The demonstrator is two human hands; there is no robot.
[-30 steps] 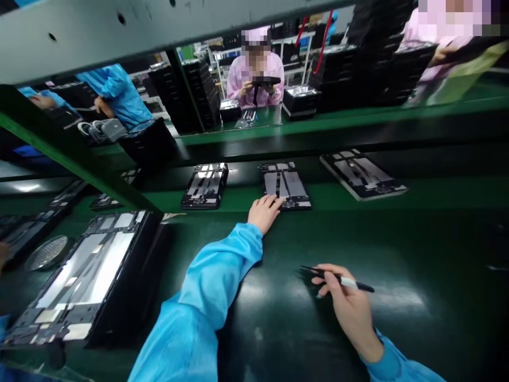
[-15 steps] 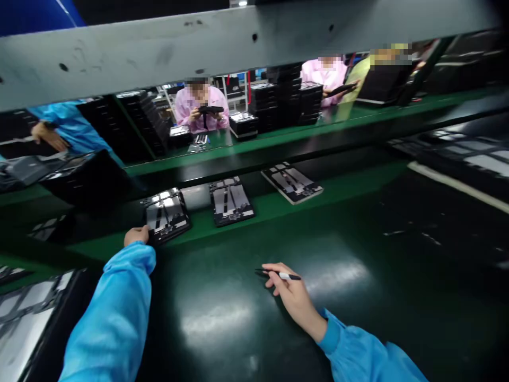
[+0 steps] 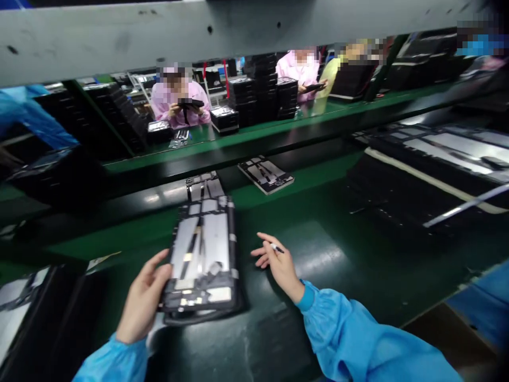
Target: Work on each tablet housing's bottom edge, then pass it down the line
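In the head view my left hand (image 3: pixel 145 297) grips the left edge of an opened tablet (image 3: pixel 212 239), its thumb on top. Silvery battery panels, dark ribbon cables and a circuit board show inside the tablet, which is blurred and tilted above the green bench. My right hand (image 3: pixel 278 262) is to the right of it, apart from it. Between its thumb and fingers lies a thin black-and-white pen-like tool (image 3: pixel 277 248), mostly hidden; its exact kind I cannot tell. Behind the held tablet rests a second opened tablet (image 3: pixel 207 185), partly covered. A third opened tablet (image 3: pixel 266 174) lies farther right.
Stacked opened devices stand at the right (image 3: pixel 449 154) with a pale strip (image 3: pixel 413 178) along their edge, and another stack (image 3: pixel 24 302) is at the lower left. A grey beam (image 3: pixel 246 26) crosses overhead. Beyond the bench, people in pink (image 3: pixel 183 98) handle dark devices beside tall stacks.
My left hand has brought the leftmost tablet off the back ledge, nearer and to the right. My right hand has shifted slightly up with the tool. The camera view has turned somewhat right.
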